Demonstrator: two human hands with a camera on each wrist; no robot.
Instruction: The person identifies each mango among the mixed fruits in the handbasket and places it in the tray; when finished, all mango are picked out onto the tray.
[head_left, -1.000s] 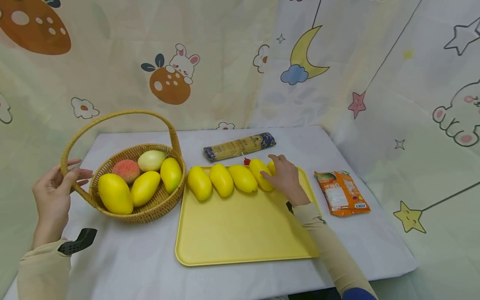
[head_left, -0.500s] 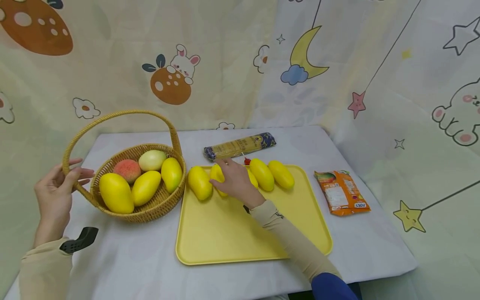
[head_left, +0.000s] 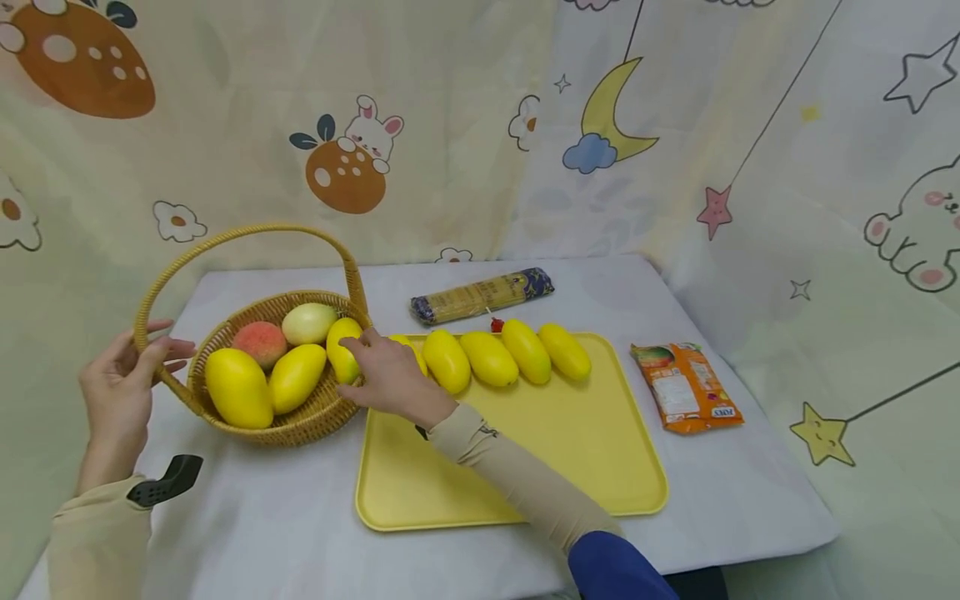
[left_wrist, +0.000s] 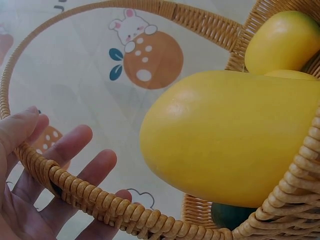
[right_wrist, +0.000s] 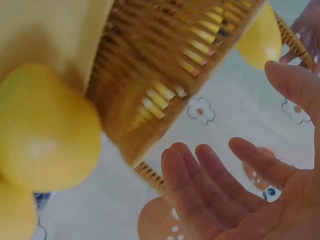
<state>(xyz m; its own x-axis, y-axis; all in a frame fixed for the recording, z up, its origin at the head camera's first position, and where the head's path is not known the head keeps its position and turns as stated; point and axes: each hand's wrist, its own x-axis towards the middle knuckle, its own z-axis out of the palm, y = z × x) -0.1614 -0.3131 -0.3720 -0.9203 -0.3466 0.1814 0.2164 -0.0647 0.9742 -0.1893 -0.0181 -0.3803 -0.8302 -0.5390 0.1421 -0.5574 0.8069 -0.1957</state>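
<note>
- Left hand (head_left: 118, 396): fingers loosely bent behind the handle (head_left: 258, 227), thumb on the near side; it has the handle in a light hold at its left end.
- Right hand (head_left: 401, 379): fingers extended and thumb well apart, nothing in its grasp; positioned over the right rim of the basket (head_left: 292, 430). Contact with the fruit below cannot be confirmed.
- Sleeves: beige on both forearms, dark blue higher on the right arm. Black band (head_left: 165, 482) at the left wrist.
- Tray (head_left: 592, 433): yellow, flat on the white table (head_left: 720, 492), right of the basket and just beside it; right forearm extends across it.
- Basket contents, nearer side: large mango (head_left: 240, 388) at left, middle mango (head_left: 297, 379) beside it, right mango (head_left: 342, 346) partly covered by the right hand.
- Basket contents, farther side: peach (head_left: 259, 344) and pale green fruit (head_left: 310, 323).
- Mango row (head_left: 489, 358): five, side by side along the tray's far edge; leftmost partly hidden by the right hand.
- Orange packet (head_left: 687, 387): on the table, right of the tray.
- Red item (head_left: 497, 325): small, just beyond the row.
- Long packet (head_left: 482, 296): gold and blue, farther back, lying slightly askew.
- Backdrop (head_left: 465, 167): printed cloth behind the table.
</note>
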